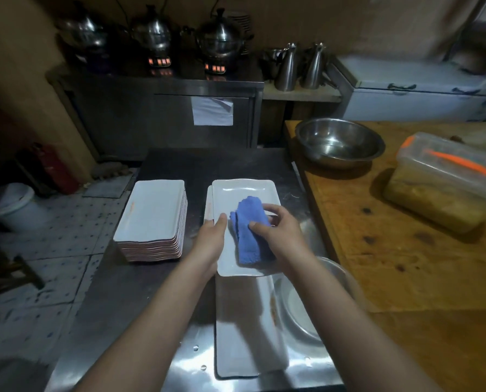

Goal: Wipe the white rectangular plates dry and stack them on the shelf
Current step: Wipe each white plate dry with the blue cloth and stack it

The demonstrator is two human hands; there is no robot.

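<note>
A white rectangular plate (246, 193) is held above the steel counter (157, 292) in the middle of the view. My left hand (209, 244) grips its left edge, thumb on top. A folded blue cloth (250, 236) lies on the plate, and my right hand (278, 233) holds it with fingers curled over it. A tall stack of white rectangular plates (151, 216) stands to the left. Another white plate (244, 329) lies on the counter under my arms.
A wooden table (405, 250) at the right carries a steel bowl (339, 141) and a plastic container (439, 182). A round steel dish (301, 306) sits by the near plate. Kettles and pitchers stand on the back counter. A white bucket (12, 205) is on the floor.
</note>
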